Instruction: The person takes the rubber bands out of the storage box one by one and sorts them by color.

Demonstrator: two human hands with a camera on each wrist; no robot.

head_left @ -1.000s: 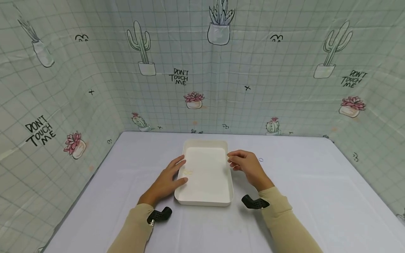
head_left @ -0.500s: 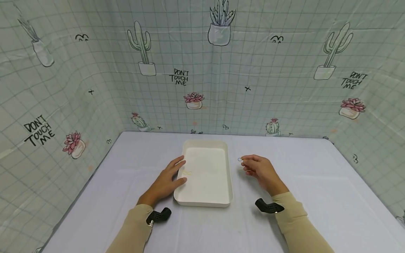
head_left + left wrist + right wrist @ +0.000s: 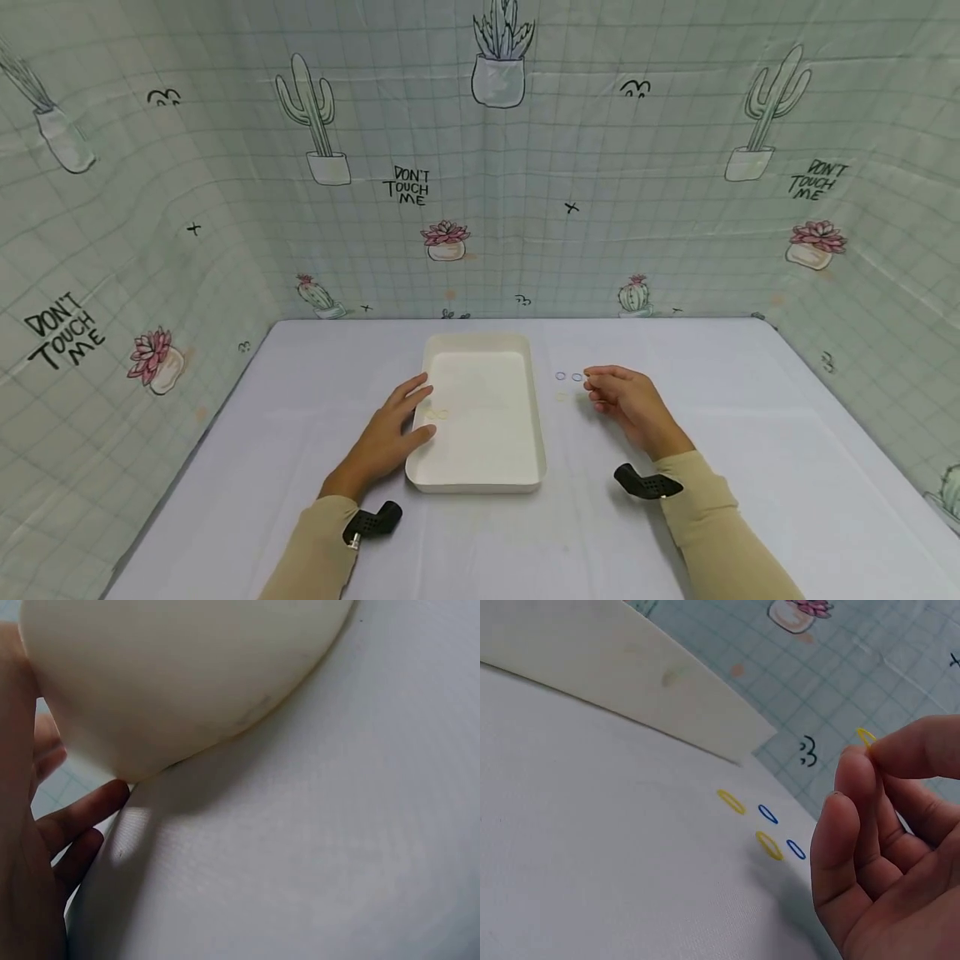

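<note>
Two hands are seen over a white table (image 3: 750,467) walled in by a cactus-print cloth (image 3: 675,167). A white tray (image 3: 480,479) is set at the table's middle, and two yellow rings (image 3: 437,414) are laid inside it near its left rim. The left hand (image 3: 386,437) is rested against that rim with fingers spread. The right hand (image 3: 633,402) is held just right of the tray, a small yellow ring (image 3: 865,737) pinched between thumb and fingertips. Four loose rings (image 3: 763,829), two yellow and two blue, are scattered on the table just beside that hand.
</note>
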